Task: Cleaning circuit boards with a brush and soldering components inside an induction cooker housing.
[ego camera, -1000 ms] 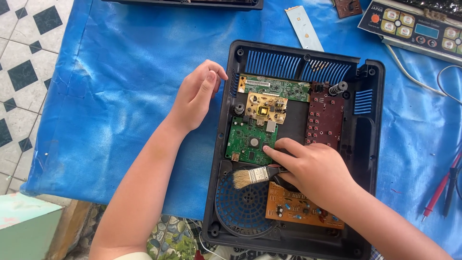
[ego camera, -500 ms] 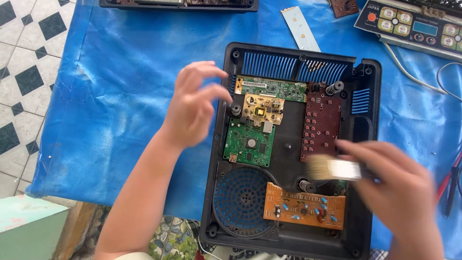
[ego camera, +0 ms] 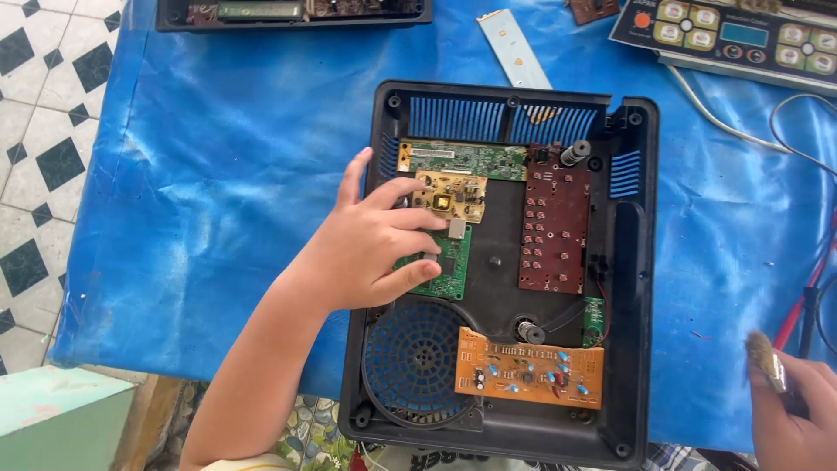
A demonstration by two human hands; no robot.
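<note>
Repair bench: opened casing (ego camera: 632,262), circuit boards (ego camera: 528,375)

- left hand (ego camera: 370,249): palm down, fingers (ego camera: 410,218) spread and pointing right, forearm running in from bottom left
- right hand (ego camera: 798,419): at bottom right corner, fingers curled closed, mostly cropped

Circuit boards (ego camera: 554,228) inside casing (ego camera: 641,262), on table (ego camera: 218,192)
</note>
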